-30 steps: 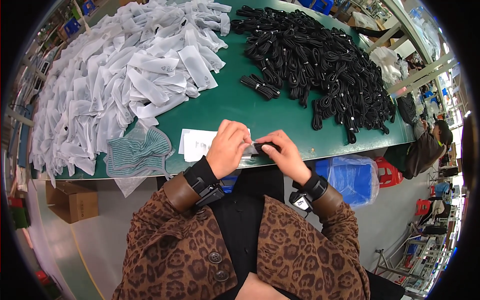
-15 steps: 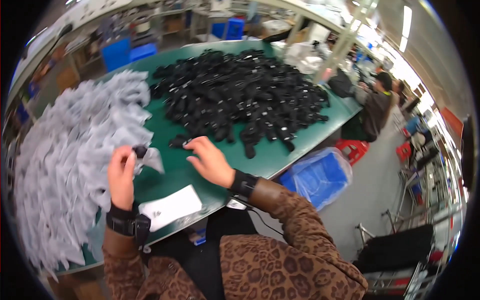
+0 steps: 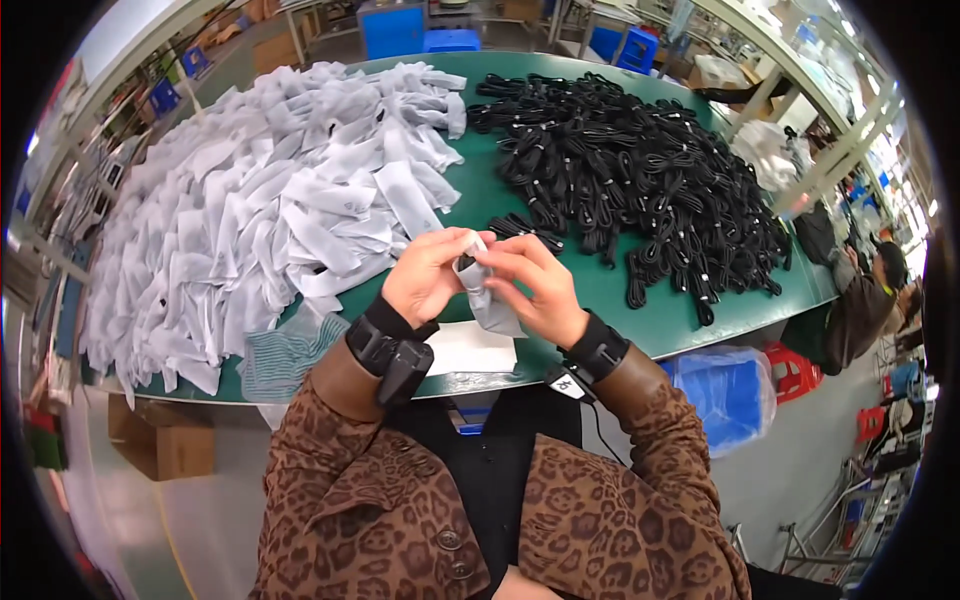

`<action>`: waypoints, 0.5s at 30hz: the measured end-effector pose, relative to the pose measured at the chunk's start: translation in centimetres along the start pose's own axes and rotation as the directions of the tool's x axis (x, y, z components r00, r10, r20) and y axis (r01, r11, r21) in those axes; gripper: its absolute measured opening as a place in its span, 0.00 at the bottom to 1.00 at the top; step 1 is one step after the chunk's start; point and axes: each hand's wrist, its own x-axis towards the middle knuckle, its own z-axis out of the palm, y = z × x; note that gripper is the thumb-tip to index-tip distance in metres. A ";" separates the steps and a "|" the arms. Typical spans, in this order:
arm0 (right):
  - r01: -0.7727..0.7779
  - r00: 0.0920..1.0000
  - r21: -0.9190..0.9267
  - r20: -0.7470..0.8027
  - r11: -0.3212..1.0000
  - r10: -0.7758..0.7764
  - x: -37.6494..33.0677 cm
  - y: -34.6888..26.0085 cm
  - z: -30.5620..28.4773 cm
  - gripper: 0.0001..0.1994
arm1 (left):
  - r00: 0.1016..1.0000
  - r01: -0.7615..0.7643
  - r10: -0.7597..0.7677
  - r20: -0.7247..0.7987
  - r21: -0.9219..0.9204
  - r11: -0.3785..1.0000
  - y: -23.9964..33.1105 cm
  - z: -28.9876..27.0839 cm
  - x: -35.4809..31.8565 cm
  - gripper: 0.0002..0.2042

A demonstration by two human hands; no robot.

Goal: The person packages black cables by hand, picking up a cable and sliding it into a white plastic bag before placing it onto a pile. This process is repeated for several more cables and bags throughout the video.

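My left hand (image 3: 428, 276) and my right hand (image 3: 538, 290) meet over the near middle of the table. Between their fingertips they pinch the mouth of a small pale grey bag (image 3: 490, 308), which hangs down in front of the right palm. A dark bit shows at the bag's opening; the fingers hide most of it. Beyond the right hand lies a pile of bundled black cables (image 3: 625, 165) with small white tags. One cable bundle (image 3: 524, 228) rests apart at the pile's near left corner. A large heap of pale grey bags (image 3: 260, 190) spreads left of my hands.
Under my hands a white sheet of paper (image 3: 470, 350) lies by the near edge of the green table (image 3: 590, 335). A striped teal cloth (image 3: 285, 362) is at the near left. Below stand a cardboard box (image 3: 165, 440) and a lined blue bin (image 3: 722, 398). A person (image 3: 850, 310) sits at right.
My head view has swung, so the piles sit further right. My right hand has left the edge of the cable pile and joined my left hand at the bag, which both now grip.
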 end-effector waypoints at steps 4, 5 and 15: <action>0.119 0.993 -0.104 0.037 0.987 -0.116 0.3 -0.9 0.3 0.17 | 0.997 0.053 -0.048 0.056 -0.099 0.994 -0.5 -0.7 -0.5 0.10; 0.126 0.992 -0.154 0.050 0.980 -0.119 0.4 -1.2 0.3 0.16 | 0.994 0.058 -0.046 0.100 -0.124 0.991 -0.7 -0.8 -0.6 0.10; -0.018 0.998 -0.020 -0.054 1.000 0.017 2.2 -2.7 -1.0 0.14 | 0.992 0.126 -0.126 -0.020 0.030 0.992 -1.3 0.4 -1.3 0.06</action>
